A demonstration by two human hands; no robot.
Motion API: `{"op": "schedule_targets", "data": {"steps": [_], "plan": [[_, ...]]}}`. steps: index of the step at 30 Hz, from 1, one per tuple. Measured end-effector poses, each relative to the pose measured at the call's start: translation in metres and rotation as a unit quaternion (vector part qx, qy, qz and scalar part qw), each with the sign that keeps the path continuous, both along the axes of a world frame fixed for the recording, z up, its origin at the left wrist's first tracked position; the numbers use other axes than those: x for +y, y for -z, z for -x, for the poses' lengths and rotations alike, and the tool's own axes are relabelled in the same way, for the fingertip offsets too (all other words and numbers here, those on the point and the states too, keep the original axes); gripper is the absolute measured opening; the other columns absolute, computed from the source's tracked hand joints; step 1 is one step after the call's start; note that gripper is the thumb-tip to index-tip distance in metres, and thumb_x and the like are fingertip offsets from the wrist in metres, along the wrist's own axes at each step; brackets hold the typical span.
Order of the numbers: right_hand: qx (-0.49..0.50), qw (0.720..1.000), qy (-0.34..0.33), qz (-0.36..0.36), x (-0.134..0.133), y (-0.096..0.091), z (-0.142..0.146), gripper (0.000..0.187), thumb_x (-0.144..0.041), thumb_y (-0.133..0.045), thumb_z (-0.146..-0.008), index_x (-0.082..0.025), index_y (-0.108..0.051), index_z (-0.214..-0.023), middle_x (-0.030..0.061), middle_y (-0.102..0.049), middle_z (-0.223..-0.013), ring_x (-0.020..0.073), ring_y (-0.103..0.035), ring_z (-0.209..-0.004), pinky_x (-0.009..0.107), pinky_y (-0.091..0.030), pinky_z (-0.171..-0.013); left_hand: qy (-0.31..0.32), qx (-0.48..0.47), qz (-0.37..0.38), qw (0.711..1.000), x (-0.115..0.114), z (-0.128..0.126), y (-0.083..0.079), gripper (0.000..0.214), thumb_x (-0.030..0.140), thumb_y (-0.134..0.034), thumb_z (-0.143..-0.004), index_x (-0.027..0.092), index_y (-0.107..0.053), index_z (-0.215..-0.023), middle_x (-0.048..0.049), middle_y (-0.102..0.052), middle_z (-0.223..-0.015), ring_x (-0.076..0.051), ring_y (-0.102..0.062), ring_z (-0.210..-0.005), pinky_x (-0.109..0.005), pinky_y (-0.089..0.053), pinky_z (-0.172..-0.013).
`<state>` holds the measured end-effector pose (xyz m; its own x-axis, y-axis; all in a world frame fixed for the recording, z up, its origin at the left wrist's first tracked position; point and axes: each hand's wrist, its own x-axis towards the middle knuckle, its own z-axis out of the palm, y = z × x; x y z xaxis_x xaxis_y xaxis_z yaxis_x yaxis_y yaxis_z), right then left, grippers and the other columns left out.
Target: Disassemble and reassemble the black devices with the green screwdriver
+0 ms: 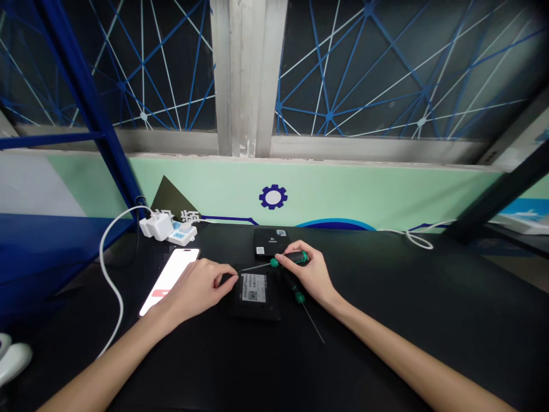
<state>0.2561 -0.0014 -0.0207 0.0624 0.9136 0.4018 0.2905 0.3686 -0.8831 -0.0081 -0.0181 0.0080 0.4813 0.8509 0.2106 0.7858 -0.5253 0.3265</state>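
A small black box (254,295) with a white label lies face down on the black table (386,320). My right hand (309,273) is closed around a green-and-black screwdriver (274,263), whose thin shaft points left to the box's upper left corner. My left hand (198,288) rests beside the box, fingertips pinched at that same corner near the screwdriver tip. A second green-handled screwdriver (305,309) lies on the table under my right hand. Behind sits another black box (270,242), label side up.
A lit phone (170,278) lies left of my left hand, with a white cable (107,274) curving to a white charger and power strip (168,229) at the back left. Another white cable (418,237) lies at the back right. A blue frame post stands at the left.
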Motion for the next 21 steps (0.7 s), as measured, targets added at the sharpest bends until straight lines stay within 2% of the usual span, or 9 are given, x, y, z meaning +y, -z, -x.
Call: {"op": "schedule_targets", "data": {"steps": [8, 16, 21], "plan": [[0.001, 0.999, 0.031, -0.020, 0.0033, -0.0015, -0.0075, 0.033, -0.050, -0.077, -0.074, -0.022, -0.059, -0.073, 0.0009, -0.061, -0.070, 0.0188, -0.055, -0.064, 0.031, -0.045, -0.062, 0.010, 0.003, 0.004, 1.000, 0.0009, 0.0008, 0.0028, 0.031, 0.040, -0.050, -0.095, 0.025, -0.072, -0.109, 0.0051, -0.054, -0.053, -0.013, -0.052, -0.050, -0.024, -0.033, -0.054], [0.021, 1.000, 0.010, -0.003, 0.0010, -0.0059, -0.0088, 0.037, -0.051, -0.079, -0.071, -0.022, -0.057, -0.070, -0.0001, -0.057, -0.066, 0.0164, -0.050, -0.058, 0.029, -0.042, -0.056, 0.073, -0.015, 0.002, 0.997, -0.0029, -0.0007, 0.0007, 0.025, 0.035, -0.054, -0.095, 0.026, -0.075, -0.104, 0.0062, -0.051, -0.053, -0.010, -0.049, -0.047, -0.022, -0.034, -0.053], [0.033, 0.999, -0.007, 0.009, -0.0005, -0.0048, -0.0068, 0.036, -0.050, -0.080, -0.071, -0.021, -0.058, -0.071, -0.0004, -0.058, -0.068, 0.0159, -0.051, -0.059, 0.028, -0.041, -0.055, 0.110, -0.033, -0.003, 0.993, -0.0041, 0.0002, 0.0018, 0.026, 0.031, -0.054, -0.095, 0.026, -0.078, -0.103, 0.0037, -0.058, -0.057, -0.010, -0.051, -0.050, -0.022, -0.036, -0.053]]}}
